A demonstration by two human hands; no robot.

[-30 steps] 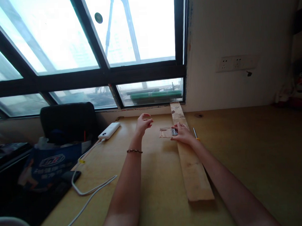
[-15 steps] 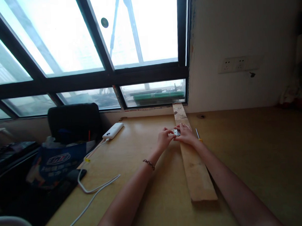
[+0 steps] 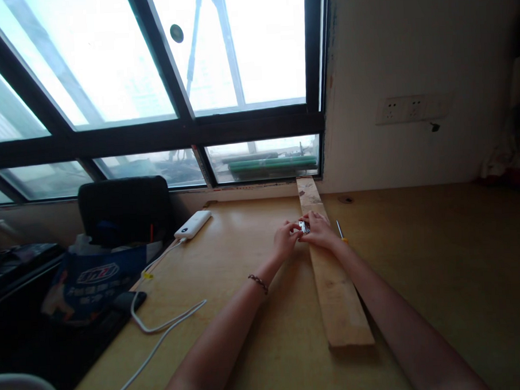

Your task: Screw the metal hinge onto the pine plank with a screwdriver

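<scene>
In the head view, the left hand (image 3: 285,240), well left of the board (image 3: 339,295) a second ago, now meets the right hand (image 3: 319,231) over it. The right holds a small metal piece (image 3: 304,227) above the board's far half; the left's fingers bunch against it, whether gripping I can't tell. Tabletop (image 3: 439,267) stretches wide right of the board, past a yellow-handled tool (image 3: 341,236); leftward it runs to an edge near a white power bank (image 3: 193,225).

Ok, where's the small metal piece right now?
In the head view, right of centre, the small metal piece is between the left hand and right hand, by the left edge of the wooden board.
</scene>
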